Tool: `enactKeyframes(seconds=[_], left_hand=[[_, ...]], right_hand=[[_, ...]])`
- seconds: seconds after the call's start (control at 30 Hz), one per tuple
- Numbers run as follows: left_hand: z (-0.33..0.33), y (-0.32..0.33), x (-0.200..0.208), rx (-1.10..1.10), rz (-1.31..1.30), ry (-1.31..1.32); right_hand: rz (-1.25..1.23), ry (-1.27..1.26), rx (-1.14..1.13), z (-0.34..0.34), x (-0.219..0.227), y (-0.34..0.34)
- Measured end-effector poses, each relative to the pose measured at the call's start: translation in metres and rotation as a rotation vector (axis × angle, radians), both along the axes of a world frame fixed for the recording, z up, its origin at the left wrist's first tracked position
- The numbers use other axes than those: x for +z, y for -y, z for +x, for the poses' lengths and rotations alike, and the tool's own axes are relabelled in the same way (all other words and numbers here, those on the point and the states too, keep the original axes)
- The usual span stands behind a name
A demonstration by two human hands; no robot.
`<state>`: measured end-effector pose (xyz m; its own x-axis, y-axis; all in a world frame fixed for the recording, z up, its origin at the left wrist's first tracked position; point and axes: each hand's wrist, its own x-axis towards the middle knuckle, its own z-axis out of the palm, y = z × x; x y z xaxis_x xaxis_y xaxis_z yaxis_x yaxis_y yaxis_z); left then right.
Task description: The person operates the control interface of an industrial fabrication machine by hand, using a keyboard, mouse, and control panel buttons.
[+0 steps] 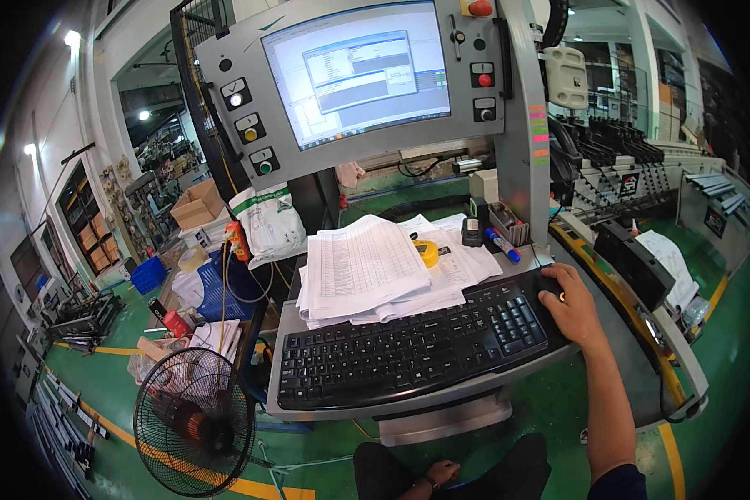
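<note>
My right hand (571,307) rests at the right end of the keyboard shelf, fingers curved over a dark computer mouse that the hand mostly hides. A ring shows on one finger. Just left of it lies a black keyboard (408,348), untouched. My left hand (444,472) lies low between my legs, its fingers curled in and nothing seen in them; a band circles the wrist. Above the keyboard, a lit monitor (362,71) shows a window with lists and a small drawing. Printed sheets (362,267) are stacked behind the keyboard.
A yellow tape measure (426,252) and a blue marker (502,245) lie by the papers. Panel buttons flank the monitor, including a red one (484,80). A white bag (267,223) stands left. A black fan (194,425) is at lower left; a yellow-edged machine rail (621,304) runs right.
</note>
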<state>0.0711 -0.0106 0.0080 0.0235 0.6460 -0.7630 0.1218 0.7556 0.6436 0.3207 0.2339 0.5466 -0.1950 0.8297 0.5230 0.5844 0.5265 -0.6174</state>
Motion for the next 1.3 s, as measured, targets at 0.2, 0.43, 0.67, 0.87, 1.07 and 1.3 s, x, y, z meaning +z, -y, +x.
enactKeyframes(seconds=[0.2, 0.43, 0.67, 0.87, 1.07, 1.3], left_hand=[[-0.001, 0.000, -0.001, -0.026, 0.024, -0.021], [0.000, 0.001, -0.003, 0.005, 0.070, 0.010], [0.001, 0.001, -0.003, 0.023, 0.073, 0.007], [0.002, 0.003, -0.003, 0.010, 0.110, 0.012], [0.001, 0.001, -0.007, -0.010, 0.102, -0.015], [0.002, 0.003, -0.012, 0.003, 0.063, -0.038]], right_hand=[[-0.006, -0.018, 0.013, 0.000, 0.001, 0.002], [0.007, 0.002, 0.014, 0.000, 0.001, 0.002], [0.000, 0.002, 0.016, 0.000, 0.003, 0.003], [0.002, 0.005, 0.014, 0.000, 0.002, 0.003], [0.001, -0.009, 0.024, 0.000, 0.002, 0.003], [-0.010, 0.011, 0.022, 0.000, 0.003, 0.002]])
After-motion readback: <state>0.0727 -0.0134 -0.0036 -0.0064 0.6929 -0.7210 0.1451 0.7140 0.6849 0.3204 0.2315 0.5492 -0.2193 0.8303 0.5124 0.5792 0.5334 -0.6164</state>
